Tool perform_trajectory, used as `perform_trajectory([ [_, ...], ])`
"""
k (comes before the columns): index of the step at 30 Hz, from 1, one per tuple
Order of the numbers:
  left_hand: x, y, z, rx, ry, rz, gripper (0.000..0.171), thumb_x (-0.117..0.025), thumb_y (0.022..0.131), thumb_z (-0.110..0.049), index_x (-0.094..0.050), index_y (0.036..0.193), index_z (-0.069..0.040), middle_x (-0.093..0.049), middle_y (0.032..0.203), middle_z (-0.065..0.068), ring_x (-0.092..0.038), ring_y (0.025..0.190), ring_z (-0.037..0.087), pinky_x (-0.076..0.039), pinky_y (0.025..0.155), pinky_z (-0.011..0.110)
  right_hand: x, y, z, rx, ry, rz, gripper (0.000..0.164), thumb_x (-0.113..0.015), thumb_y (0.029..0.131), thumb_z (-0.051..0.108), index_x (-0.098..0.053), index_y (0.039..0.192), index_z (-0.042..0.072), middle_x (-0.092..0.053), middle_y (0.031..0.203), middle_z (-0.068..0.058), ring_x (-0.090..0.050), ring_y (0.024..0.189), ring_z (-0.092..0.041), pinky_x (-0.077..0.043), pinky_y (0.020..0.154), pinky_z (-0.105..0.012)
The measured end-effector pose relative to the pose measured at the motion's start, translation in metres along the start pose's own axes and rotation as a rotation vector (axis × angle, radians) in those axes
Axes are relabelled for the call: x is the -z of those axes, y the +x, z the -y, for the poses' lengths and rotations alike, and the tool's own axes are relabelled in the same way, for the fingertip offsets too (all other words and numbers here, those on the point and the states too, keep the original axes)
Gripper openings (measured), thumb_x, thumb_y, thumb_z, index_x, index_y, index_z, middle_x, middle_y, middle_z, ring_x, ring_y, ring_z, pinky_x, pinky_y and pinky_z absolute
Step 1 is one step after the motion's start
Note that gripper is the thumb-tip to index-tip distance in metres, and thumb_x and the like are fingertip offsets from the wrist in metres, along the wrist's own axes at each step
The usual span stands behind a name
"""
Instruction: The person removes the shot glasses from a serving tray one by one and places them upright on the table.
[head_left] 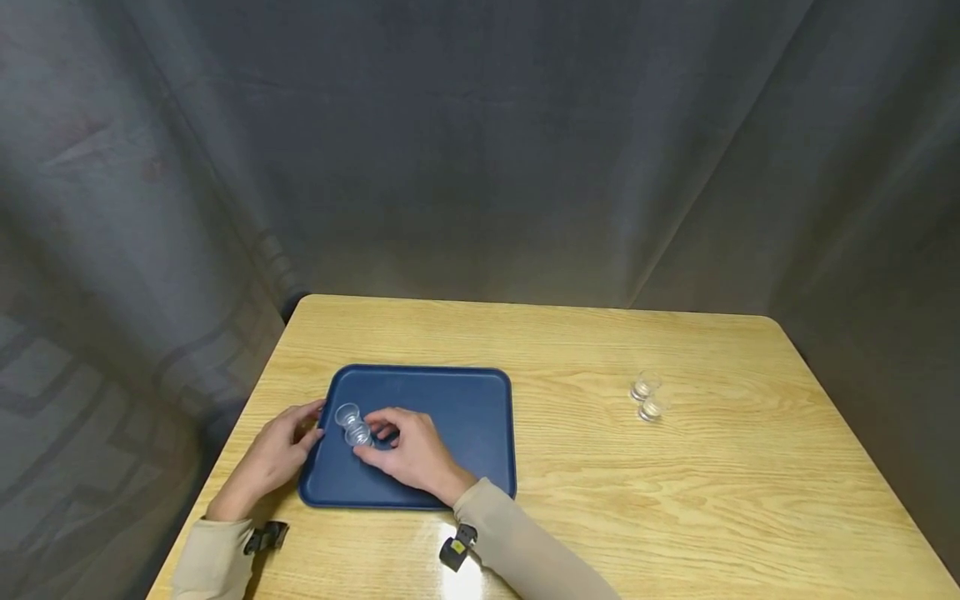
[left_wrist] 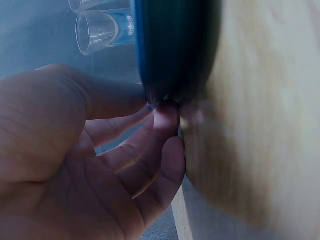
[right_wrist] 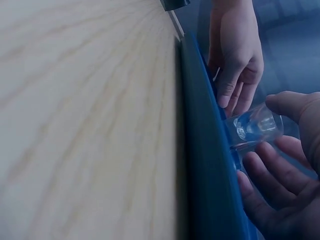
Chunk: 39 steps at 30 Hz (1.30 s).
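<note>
A blue tray lies on the wooden table, left of centre. Two small clear glasses stand close together in its left part. My right hand is on the tray and pinches the nearer glass between thumb and fingers; the right wrist view shows this glass just above the tray. The other glass stands free right beside it. My left hand rests on the table, its thumb and fairly straight fingertips against the tray's left rim.
Two more small clear glasses stand side by side on the table's right part. A grey curtain hangs behind and around the table. The table's left edge lies just left of my left hand.
</note>
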<state>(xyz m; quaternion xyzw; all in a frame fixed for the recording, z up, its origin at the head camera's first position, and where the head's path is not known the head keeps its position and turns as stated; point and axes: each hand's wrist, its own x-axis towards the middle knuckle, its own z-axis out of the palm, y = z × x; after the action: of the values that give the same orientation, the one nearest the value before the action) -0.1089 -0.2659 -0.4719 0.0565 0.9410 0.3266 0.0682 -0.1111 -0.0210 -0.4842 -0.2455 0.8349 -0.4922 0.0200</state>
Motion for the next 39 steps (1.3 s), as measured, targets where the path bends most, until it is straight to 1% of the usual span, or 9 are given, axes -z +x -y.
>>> perform_trajectory([
  [6,-0.0003,0.0002,-0.0003,-0.004,0.005,-0.002,0.048,-0.063,0.105,-0.007,-0.053,0.15,0.007,-0.066,0.126,0.024,-0.057,0.089,0.022,-0.045,0.073,0.033,-0.0036,0.0002,-0.0013,-0.004,0.008,0.002,0.037,-0.083,0.094,0.029,-0.077,0.127,0.013,-0.08,0.107,-0.001,-0.073,0.095,-0.004,-0.055,0.078,-0.012],
  [12,-0.0002,-0.0001,0.0,-0.003,0.006,-0.001,0.048,-0.063,0.105,-0.007,-0.054,0.15,0.007,-0.066,0.125,0.024,-0.056,0.088,0.021,-0.043,0.072,0.032,-0.0046,0.0004,-0.0009,0.001,0.027,-0.022,0.035,-0.086,0.092,0.028,-0.079,0.122,0.013,-0.079,0.106,0.0,-0.074,0.095,-0.006,-0.055,0.077,-0.012],
  [17,0.0001,-0.0003,0.0,-0.006,0.01,-0.004,0.048,-0.064,0.105,-0.007,-0.054,0.15,0.007,-0.066,0.125,0.024,-0.057,0.089,0.022,-0.044,0.073,0.034,-0.0052,0.0007,-0.0008,-0.012,0.071,-0.036,0.033,-0.088,0.089,0.025,-0.08,0.119,0.011,-0.079,0.105,-0.002,-0.075,0.094,-0.01,-0.056,0.077,-0.014],
  [23,-0.0003,-0.0002,0.0003,0.001,0.013,-0.001,0.048,-0.063,0.105,-0.007,-0.053,0.15,0.007,-0.066,0.127,0.026,-0.058,0.091,0.024,-0.046,0.074,0.036,-0.0064,-0.0008,-0.0014,-0.011,0.077,-0.057,0.033,-0.089,0.089,0.024,-0.08,0.119,0.01,-0.079,0.105,-0.003,-0.075,0.092,-0.008,-0.056,0.075,-0.012],
  [28,0.0001,-0.0006,-0.0004,-0.001,0.014,-0.001,0.048,-0.064,0.105,-0.007,-0.053,0.15,0.007,-0.065,0.128,0.027,-0.059,0.091,0.024,-0.047,0.075,0.037,-0.0062,-0.0028,0.0,-0.033,0.107,-0.079,0.033,-0.089,0.088,0.021,-0.08,0.118,0.008,-0.08,0.106,-0.006,-0.077,0.09,-0.011,-0.056,0.075,-0.011],
  [36,-0.0005,-0.0012,-0.0014,-0.019,0.03,-0.025,0.046,-0.065,0.103,-0.005,-0.056,0.147,0.007,-0.067,0.119,0.021,-0.054,0.084,0.02,-0.042,0.07,0.032,-0.0059,-0.0051,-0.0007,-0.068,0.131,-0.115,0.033,-0.091,0.087,0.022,-0.08,0.115,0.008,-0.08,0.103,-0.006,-0.077,0.084,-0.008,-0.056,0.073,-0.012],
  [39,-0.0013,-0.002,-0.0013,-0.021,0.026,-0.028,0.046,-0.065,0.103,-0.004,-0.057,0.147,0.008,-0.068,0.119,0.022,-0.054,0.084,0.02,-0.043,0.07,0.032,-0.0046,-0.0063,-0.0015,-0.083,0.143,-0.126,0.034,-0.091,0.086,0.021,-0.08,0.115,0.007,-0.08,0.102,-0.006,-0.077,0.085,-0.011,-0.057,0.072,-0.013],
])
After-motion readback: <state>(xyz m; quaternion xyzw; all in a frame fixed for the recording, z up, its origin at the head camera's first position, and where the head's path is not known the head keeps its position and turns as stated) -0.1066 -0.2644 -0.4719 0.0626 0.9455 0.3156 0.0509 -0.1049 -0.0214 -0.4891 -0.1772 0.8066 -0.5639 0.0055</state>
